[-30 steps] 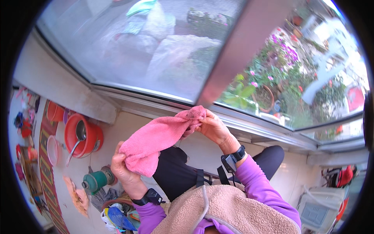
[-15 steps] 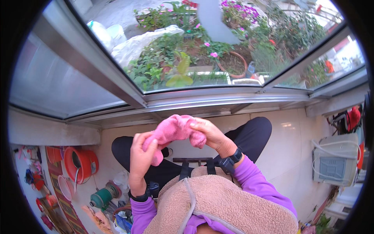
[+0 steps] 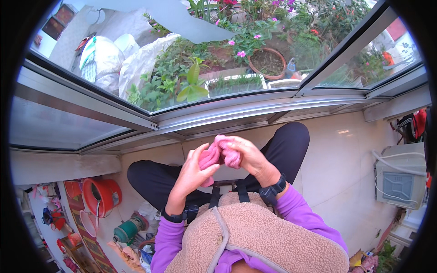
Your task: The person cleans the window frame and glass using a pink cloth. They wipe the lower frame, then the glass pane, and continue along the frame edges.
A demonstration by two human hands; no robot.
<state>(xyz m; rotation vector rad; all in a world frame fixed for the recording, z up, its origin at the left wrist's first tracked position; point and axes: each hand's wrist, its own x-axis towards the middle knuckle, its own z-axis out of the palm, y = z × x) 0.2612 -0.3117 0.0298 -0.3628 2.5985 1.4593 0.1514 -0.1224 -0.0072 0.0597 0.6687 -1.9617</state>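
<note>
Between my two hands, over my bent legs in dark trousers, is a pink knitted sock [image 3: 210, 157]. My left hand [image 3: 190, 174] is closed around one end, its thumb lying along the near side, and a bit of the sock hangs below the thumb. My right hand [image 3: 250, 157] pinches the other end, where the fabric is bunched and folds over toward the middle. The sock bends upward between the hands. Fingertips of both hands are partly hidden by the fabric.
A metal-framed window [image 3: 246, 103] runs in front, with plants and pots beyond it. To the left stand an orange-red bucket [image 3: 109, 199], a pink basin [image 3: 87, 223] and a green cylindrical machine [image 3: 129, 230]. A grey-white appliance [image 3: 400, 176] with a hose is at the right.
My hands have come closer together, the left moving to the right. The sock, stretched in an arch before, is now bunched between them. The view has shifted slightly.
</note>
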